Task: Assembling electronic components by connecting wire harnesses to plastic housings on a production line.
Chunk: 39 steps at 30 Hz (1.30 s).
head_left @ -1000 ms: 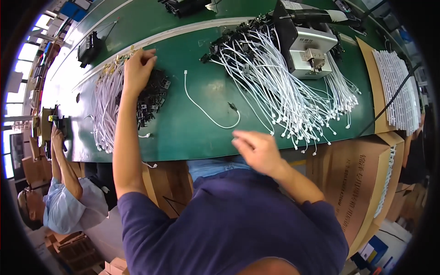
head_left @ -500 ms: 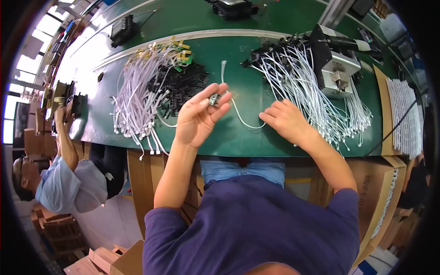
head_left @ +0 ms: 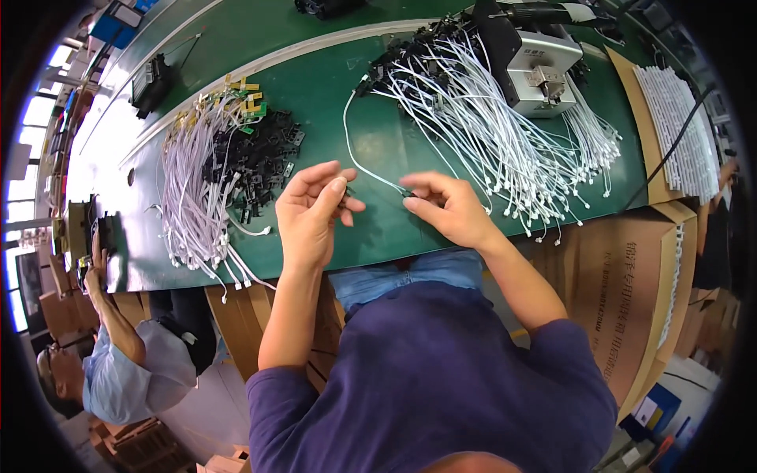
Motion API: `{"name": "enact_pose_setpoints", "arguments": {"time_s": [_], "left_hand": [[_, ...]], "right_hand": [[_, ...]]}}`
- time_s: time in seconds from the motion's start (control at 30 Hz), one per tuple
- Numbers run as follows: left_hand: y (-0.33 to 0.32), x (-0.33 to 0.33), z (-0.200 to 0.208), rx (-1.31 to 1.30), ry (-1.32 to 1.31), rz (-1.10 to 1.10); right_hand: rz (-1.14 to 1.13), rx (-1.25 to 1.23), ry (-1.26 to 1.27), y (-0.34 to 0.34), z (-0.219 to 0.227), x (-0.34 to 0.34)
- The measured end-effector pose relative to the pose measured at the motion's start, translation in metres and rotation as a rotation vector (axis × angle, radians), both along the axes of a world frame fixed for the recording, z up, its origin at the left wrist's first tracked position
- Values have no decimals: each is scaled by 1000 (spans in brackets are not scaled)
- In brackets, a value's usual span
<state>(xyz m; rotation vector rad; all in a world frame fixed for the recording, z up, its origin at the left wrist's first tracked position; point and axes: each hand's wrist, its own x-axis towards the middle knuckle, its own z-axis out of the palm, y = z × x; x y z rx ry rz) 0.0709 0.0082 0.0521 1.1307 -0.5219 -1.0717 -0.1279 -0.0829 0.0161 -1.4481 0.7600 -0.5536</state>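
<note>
My left hand (head_left: 311,209) is raised over the green table, with the thumb pressed to curled fingers around a small dark part (head_left: 350,191), mostly hidden. Close on its right, my right hand (head_left: 451,211) pinches a small black piece (head_left: 406,193) between thumb and forefinger. A thin white cable (head_left: 352,146) curves from there up to the black parts (head_left: 386,67) at the near pile's left end. White cables (head_left: 473,110) with small white plugs form a large heap on the right. To the left lie pale cables (head_left: 185,189) and black plastic pieces (head_left: 256,158).
A metal device (head_left: 544,75) stands behind the right heap, with a black tool above it. White strips (head_left: 678,126) lie beside cardboard at far right. A large carton (head_left: 623,292) is below the table edge. Another person (head_left: 134,363) works at the left.
My view has turned, shifting the table's things leftward. The left fingers have curled further around the small part. A black piece now shows at my right fingertips, where only white cable showed.
</note>
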Motion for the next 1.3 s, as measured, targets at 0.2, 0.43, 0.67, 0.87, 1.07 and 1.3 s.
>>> {"name": "enact_pose_setpoints", "arguments": {"time_s": [0.2, 0.43, 0.67, 0.87, 1.07, 1.3], "left_hand": [[4, -2, -7, 27, 291, -51], [16, -1, -8, -40, 300, -129], [17, 0, -24, -314, 109, -268], [-4, -18, -20, -258, -889, -301], [-33, -18, -43, -119, -1013, -490], [-32, -18, -62, -90, -837, -475]], "right_hand": [[34, -206, 136, -4, 9, -5], [66, -1200, 210, -12, 4, -9], [-6, -1375, 271, -10, -19, -8], [168, -1228, 364, -2, -16, -21], [198, -1194, 501, 10, -19, -35], [148, -1156, 476, 9, -23, -40]]}}
